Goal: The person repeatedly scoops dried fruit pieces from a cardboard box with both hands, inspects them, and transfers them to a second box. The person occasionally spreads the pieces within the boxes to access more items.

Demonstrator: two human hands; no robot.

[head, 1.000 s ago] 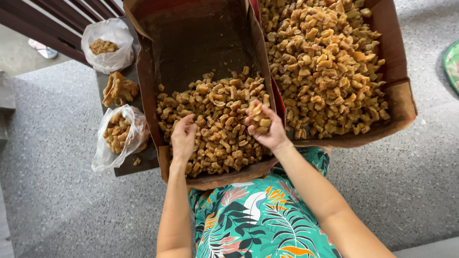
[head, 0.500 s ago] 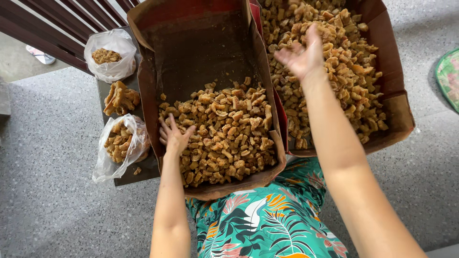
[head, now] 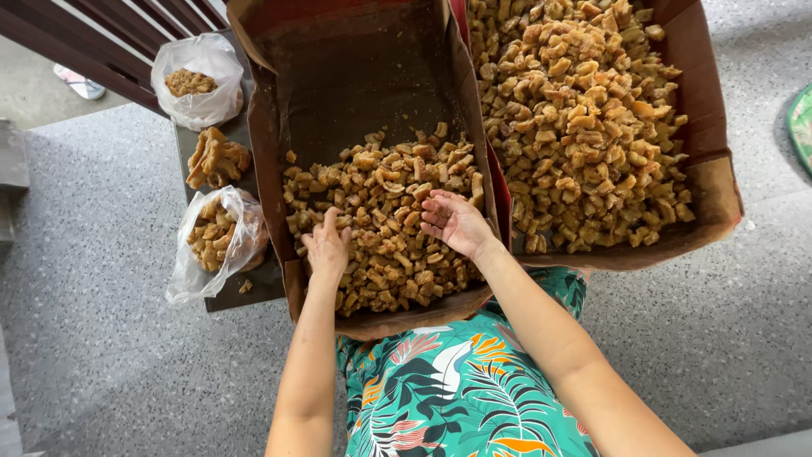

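Two brown cardboard boxes sit in front of me, both holding golden-brown fried snack pieces. The left box (head: 269, 169) is about half full, with the pieces (head: 385, 228) heaped at its near end. The right box (head: 710, 161) is nearly full of the same pieces (head: 584, 118). My left hand (head: 326, 248) lies palm down on the pile in the left box, fingers spread. My right hand (head: 457, 223) hovers palm up over the same pile near the box's right wall, fingers apart and empty.
A dark low bench (head: 245, 288) stands left of the boxes. On it are two clear plastic bags of snack pieces (head: 196, 80) (head: 216, 241) and a loose heap of larger pieces (head: 217, 158). Grey speckled floor (head: 101, 338) surrounds everything. A dark railing (head: 93, 51) runs at top left.
My right hand carried a handful from the left box to the right box, let it go there, and has come back empty over the left box. My left hand stayed on the pile.
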